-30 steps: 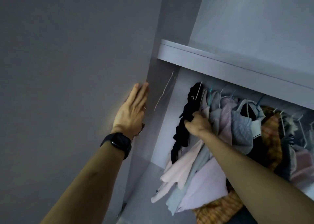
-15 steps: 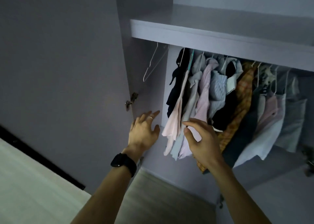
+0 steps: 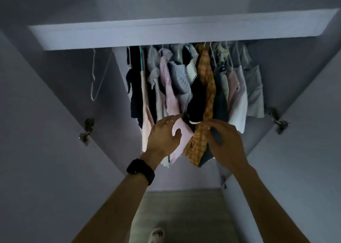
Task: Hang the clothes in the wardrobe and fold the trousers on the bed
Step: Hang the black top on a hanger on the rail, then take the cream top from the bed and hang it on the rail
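Head view shows you one wardrobe (image 3: 276,67) standing open, its two doors swung wide: the left door (image 3: 36,150) and the right door (image 3: 304,150). One shelf (image 3: 184,34) spans the top, and directly beneath it the clothes (image 3: 184,88) hang in a single crowded row, overlapping too much for a firm count. Below lies a strip of floor (image 3: 184,206). Your two arms reach up into the row. Your right hand (image 3: 225,141) has its grip clamped on the lower part of the one orange checked shirt (image 3: 206,80), fingers curled and pinching the cloth, with a dark garment (image 3: 220,106) just beside it; whether that one is held too, you cannot tell. Your left hand (image 3: 164,137) has its grip apart, fingers spread and relaxed, in front of the hem of a pink garment (image 3: 169,95); actual contact is not clear. One empty wire hanger (image 3: 94,80) hangs alone at the left, apart from the row. Three hinges show: one on the left (image 3: 85,130), one on the right (image 3: 278,123), one lower on the right (image 3: 223,182). One black watch (image 3: 141,171) sits on your left wrist, one pale slipper (image 3: 156,235) shows at the bottom edge, and one thin ring (image 3: 171,121) circles a left finger.
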A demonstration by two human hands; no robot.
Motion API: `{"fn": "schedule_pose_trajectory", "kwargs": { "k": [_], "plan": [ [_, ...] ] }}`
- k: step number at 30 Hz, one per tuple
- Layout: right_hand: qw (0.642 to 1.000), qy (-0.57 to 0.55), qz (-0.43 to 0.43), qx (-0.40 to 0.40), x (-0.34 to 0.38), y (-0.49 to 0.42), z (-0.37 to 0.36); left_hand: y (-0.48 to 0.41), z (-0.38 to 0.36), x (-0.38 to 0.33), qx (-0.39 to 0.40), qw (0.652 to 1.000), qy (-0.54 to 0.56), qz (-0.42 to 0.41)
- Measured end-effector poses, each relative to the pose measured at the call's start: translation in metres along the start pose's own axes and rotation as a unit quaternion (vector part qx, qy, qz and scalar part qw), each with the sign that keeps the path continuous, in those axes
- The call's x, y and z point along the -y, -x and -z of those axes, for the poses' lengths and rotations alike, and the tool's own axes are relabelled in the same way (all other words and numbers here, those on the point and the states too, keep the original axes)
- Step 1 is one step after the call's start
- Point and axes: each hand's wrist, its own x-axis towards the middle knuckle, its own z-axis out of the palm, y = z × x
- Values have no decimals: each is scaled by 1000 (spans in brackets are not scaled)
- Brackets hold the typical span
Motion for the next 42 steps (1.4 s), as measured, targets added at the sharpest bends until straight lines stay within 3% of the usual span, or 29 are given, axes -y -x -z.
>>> {"fn": "schedule_pose_trajectory", "kwargs": {
  "k": [6, 10, 13, 17, 21, 25, 28, 33, 42],
  "plan": [
    [981, 102, -111, -119, -11, 19, 32, -53, -22, -38, 114, 978, 38, -171],
    [945, 152, -219, -188, -11, 77, 49, -56, -54, -77, 182, 935, 53, -298],
    [898, 184, -318, -244, -4, 144, 60, -26, -90, -106, 261, 886, 43, -381],
    [819, 245, -403, -327, 26, 249, 77, 52, -141, -160, 358, 792, 44, -492],
    [675, 264, -538, -430, 75, 381, 85, 186, -172, -217, 463, 650, 53, -600],
    [567, 225, -619, -495, 111, 475, 65, 291, -195, -243, 559, 550, 68, -617],
    [502, 196, -661, -522, 133, 537, 51, 363, -210, -254, 582, 490, 37, -647],
    [421, 152, -707, -548, 158, 608, 20, 456, -236, -252, 592, 412, -20, -692],
    [324, 17, -784, -529, 139, 690, -33, 572, -298, -246, 555, 249, -139, -781]
  ]
}}
